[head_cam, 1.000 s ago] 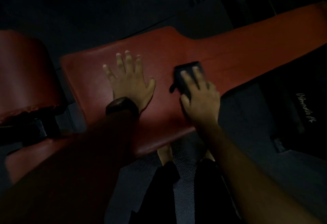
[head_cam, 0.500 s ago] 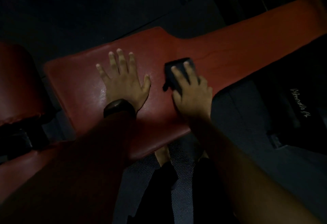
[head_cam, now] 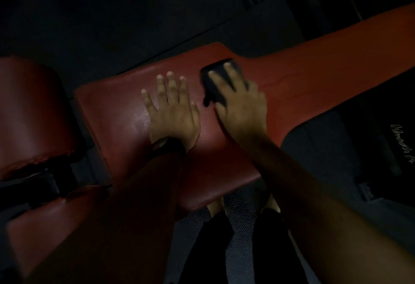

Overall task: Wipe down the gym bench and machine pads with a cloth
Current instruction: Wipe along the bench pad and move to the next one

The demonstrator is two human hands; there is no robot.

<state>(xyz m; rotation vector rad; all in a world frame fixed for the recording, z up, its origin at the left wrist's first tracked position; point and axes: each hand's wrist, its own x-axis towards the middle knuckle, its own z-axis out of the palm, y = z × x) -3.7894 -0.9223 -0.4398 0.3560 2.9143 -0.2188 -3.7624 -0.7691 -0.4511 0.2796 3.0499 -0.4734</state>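
Observation:
A long red padded bench runs from the lower left to the upper right, wider at its near end. My left hand lies flat on the wide part, fingers straight and spread, a dark watch at the wrist. Just to its right, my right hand presses a small dark folded cloth onto the pad with straight fingers on top. The hand is motion-blurred. Most of the cloth is hidden under the fingers and palm.
A second red pad stands at the left on a dark frame, and another red pad lies at the lower left. Dark rubber floor surrounds the bench. My legs in dark trousers and bare feet are below the bench edge.
My right hand has slid the cloth away from me and a little left along the pad, closer to my left hand. My left hand stays flat in place.

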